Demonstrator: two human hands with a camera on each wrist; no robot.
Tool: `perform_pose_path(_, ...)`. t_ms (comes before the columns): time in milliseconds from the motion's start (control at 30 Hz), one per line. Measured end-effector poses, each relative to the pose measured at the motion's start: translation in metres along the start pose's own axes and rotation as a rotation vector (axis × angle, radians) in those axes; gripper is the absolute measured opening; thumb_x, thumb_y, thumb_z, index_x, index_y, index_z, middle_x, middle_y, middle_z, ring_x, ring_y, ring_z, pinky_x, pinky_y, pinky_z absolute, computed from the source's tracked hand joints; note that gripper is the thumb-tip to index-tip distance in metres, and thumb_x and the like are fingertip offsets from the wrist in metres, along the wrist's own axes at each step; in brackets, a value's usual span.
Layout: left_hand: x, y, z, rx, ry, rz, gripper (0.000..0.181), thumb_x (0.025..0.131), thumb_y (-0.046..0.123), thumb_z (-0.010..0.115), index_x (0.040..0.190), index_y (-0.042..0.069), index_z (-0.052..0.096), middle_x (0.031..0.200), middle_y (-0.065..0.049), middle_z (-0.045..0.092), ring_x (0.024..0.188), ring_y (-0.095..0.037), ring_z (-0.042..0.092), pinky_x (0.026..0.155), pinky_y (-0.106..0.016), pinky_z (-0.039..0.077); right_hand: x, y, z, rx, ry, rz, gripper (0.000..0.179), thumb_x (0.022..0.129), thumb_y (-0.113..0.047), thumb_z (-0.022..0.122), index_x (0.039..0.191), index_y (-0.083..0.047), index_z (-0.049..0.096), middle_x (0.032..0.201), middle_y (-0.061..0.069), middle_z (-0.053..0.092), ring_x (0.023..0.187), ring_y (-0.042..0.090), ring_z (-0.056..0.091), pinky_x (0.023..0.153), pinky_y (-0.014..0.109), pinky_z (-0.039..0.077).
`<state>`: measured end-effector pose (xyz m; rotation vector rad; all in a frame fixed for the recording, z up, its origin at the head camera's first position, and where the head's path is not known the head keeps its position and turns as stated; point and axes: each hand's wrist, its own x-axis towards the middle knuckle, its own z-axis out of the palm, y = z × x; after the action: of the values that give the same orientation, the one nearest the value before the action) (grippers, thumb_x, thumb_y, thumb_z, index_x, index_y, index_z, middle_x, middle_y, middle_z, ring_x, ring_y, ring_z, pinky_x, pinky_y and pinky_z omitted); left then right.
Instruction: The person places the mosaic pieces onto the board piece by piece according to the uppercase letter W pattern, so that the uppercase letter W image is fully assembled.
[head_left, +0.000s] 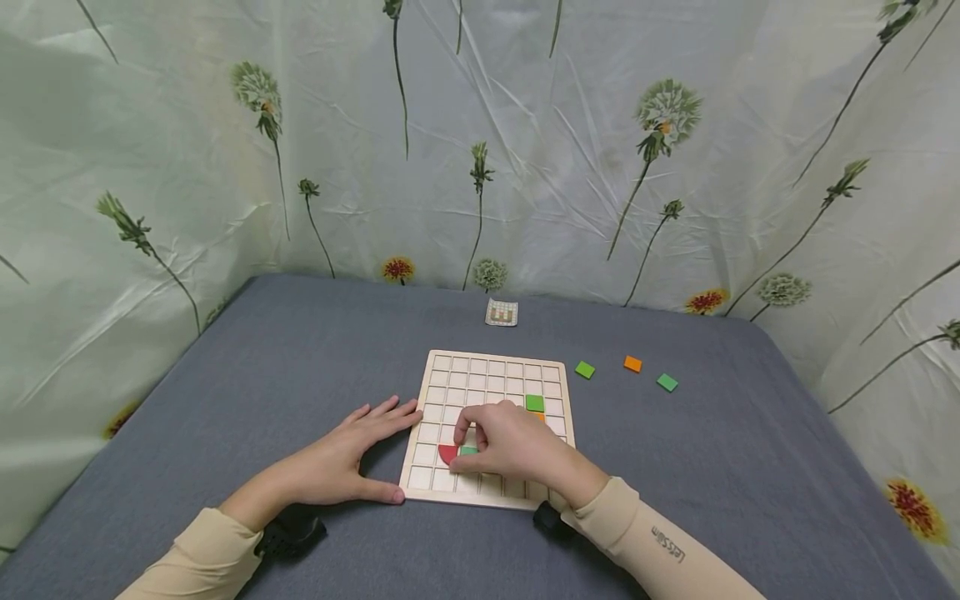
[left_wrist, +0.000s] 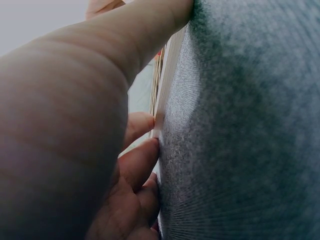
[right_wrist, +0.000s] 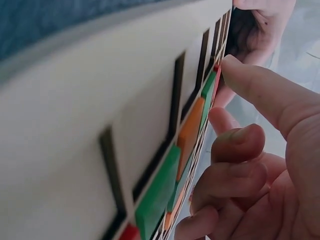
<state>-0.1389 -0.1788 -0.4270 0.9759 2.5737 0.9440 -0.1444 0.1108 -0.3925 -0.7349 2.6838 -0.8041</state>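
Observation:
A light wooden grid board lies flat on the cloth. My right hand reaches over it from the right, thumb and index finger pinching a red rounded piece at a lower-left cell. Just right of that piece sits a green tile, partly covered by the hand. A brighter green tile and part of an orange tile show at the board's right side. In the right wrist view, the thumb tip touches the red piece. My left hand is spread, its fingertips and thumb against the board's left edge.
Right of the board lie a green tile, an orange tile and a teal tile. Behind the board is a small pattern card. A grey-blue cloth covers the table, with a flowered curtain at the back.

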Motion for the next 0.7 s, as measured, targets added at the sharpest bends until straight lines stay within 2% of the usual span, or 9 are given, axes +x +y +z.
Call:
perform_pose_path(267,-0.001,0.001,0.0,-0.007,-0.009,-0.016,0.099,0.085,0.059,0.086,0.166,0.021,0.043,0.176,-0.006,0.035,0.166,-0.044,0.022,0.128,-0.074,0.012,-0.005,0.01,-0.011,-0.011,0.02,0.009,0.021,0.09,-0.036,0.086,0.097,-0.021,0.074,0.062,-0.011,0.052,0.054,0.004,0.047,0.053,0.022,0.04)
perform_pose_path(400,-0.001,0.001,0.0,-0.006,-0.008,-0.016,0.1,0.085,0.059,0.086,0.167,0.022,0.043,0.177,-0.005,0.034,0.166,-0.044,0.022,0.128,-0.074,0.012,-0.008,0.018,-0.022,0.012,0.022,0.039,0.019,0.092,-0.034,0.085,0.098,-0.021,0.073,0.063,-0.008,0.052,0.055,0.007,0.047,0.054,0.023,0.038)
perform_pose_path(700,0.0,0.0,0.001,-0.017,-0.007,-0.034,0.102,0.084,0.06,0.087,0.167,0.024,0.042,0.177,-0.003,0.034,0.167,-0.041,0.021,0.129,-0.071,0.01,-0.016,0.053,-0.052,0.048,0.088,0.113,0.019,0.094,-0.03,0.084,0.103,-0.017,0.075,0.064,-0.004,0.051,0.055,0.01,0.046,0.054,0.024,0.038)
